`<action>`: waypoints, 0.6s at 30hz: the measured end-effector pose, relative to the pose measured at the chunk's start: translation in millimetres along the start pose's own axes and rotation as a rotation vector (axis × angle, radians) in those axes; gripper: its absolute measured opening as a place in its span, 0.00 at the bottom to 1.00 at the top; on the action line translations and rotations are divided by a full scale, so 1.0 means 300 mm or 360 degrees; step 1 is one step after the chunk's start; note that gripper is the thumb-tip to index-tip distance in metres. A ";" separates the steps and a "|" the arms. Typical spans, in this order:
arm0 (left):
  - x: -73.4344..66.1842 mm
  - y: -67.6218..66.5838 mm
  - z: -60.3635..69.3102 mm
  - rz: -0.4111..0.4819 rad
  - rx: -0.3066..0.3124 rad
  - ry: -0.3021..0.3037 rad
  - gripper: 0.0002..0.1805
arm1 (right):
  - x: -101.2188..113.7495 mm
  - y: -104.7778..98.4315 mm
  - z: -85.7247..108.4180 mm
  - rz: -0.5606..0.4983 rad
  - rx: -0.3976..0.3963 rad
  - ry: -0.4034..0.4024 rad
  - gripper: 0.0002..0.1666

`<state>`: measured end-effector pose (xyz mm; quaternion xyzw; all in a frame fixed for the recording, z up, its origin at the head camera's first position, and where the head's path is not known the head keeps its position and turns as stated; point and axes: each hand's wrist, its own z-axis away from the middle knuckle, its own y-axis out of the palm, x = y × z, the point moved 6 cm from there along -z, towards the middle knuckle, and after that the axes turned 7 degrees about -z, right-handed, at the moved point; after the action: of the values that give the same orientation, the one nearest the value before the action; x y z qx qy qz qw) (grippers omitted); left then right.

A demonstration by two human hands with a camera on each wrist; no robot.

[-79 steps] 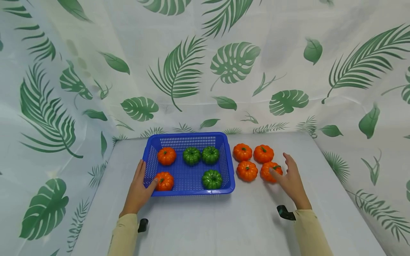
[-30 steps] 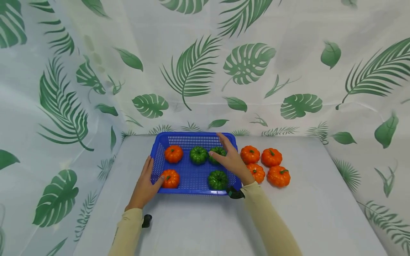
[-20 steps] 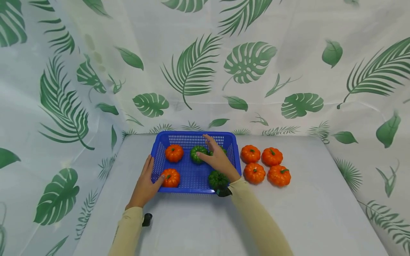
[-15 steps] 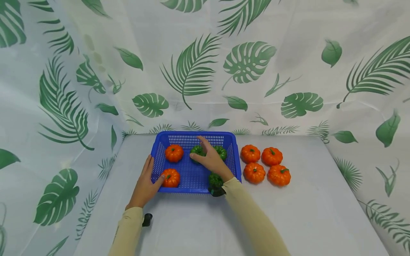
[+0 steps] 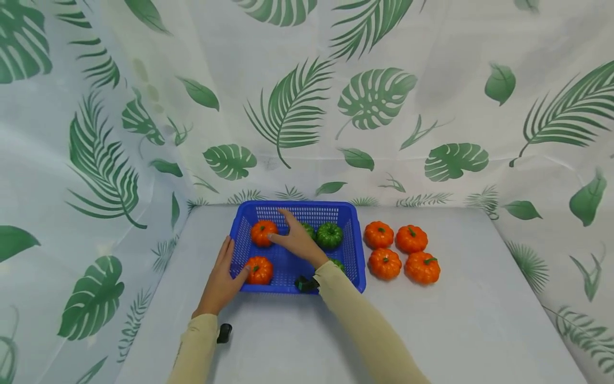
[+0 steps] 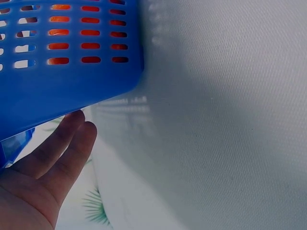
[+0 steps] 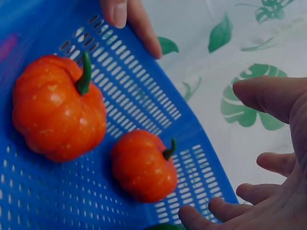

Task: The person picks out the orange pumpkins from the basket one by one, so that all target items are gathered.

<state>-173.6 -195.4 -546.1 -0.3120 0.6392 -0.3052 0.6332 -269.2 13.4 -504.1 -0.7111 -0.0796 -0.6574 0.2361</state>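
A blue plastic basket (image 5: 360,250) holds two orange pumpkins on its left side and green pumpkins (image 5: 329,235) on its right. My left hand (image 5: 221,280) holds the basket's left front corner, thumb over the rim near the front orange pumpkin (image 5: 260,271) and fingers along the outside wall. Spread and holding nothing, my right hand (image 5: 298,241) hovers over the basket, its thumb and forefinger near the back orange pumpkin (image 5: 264,233). The right wrist view shows that same back pumpkin (image 7: 144,165) apart from the fingers. My right hand and sleeve partly cover two green pumpkins.
Several orange pumpkins (image 5: 385,263) sit in a cluster on the white table (image 5: 470,298), right of the basket. A white curtain with green leaf prints (image 5: 376,98) stands behind the table and at both sides.
My right hand has left the orange pumpkins on the table and moved left across the basket, over the green pumpkins to the back orange one. My left hand stays at the basket's corner.
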 end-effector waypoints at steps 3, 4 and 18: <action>0.003 0.003 0.004 0.0015 -0.0011 0.0007 0.51 | 0.000 0.025 -0.021 0.0034 0.0012 0.0009 0.49; -0.001 0.009 0.002 0.0021 -0.0007 0.0008 0.51 | -0.001 0.026 -0.026 0.0049 0.0012 0.0013 0.49; -0.014 0.000 0.000 0.0006 -0.0060 0.0004 0.50 | -0.041 0.107 -0.103 0.0043 0.0110 0.0004 0.53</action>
<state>-173.6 -192.1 -543.5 -0.3224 0.6463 -0.2923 0.6269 -284.9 -25.8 -522.8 -0.7027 -0.0923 -0.6519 0.2696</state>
